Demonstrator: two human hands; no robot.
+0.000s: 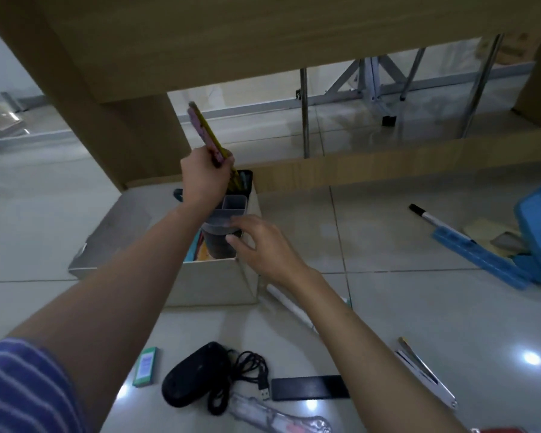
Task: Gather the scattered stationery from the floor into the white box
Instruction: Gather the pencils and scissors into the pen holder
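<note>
Nearest, a black computer mouse [194, 375] lies on the floor [419, 307]. Beyond, the right hand [263, 245] rests loose-fingered on the white box [213, 282], touching a clear organizer [228, 210]; farther, the left hand [205, 179] grips pencils [205, 132] above it.

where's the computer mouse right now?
Head view, bottom centre: the black mouse lies on the floor tiles in front of the white box, between the small green box on its left and its coiled cable on its right.
</note>
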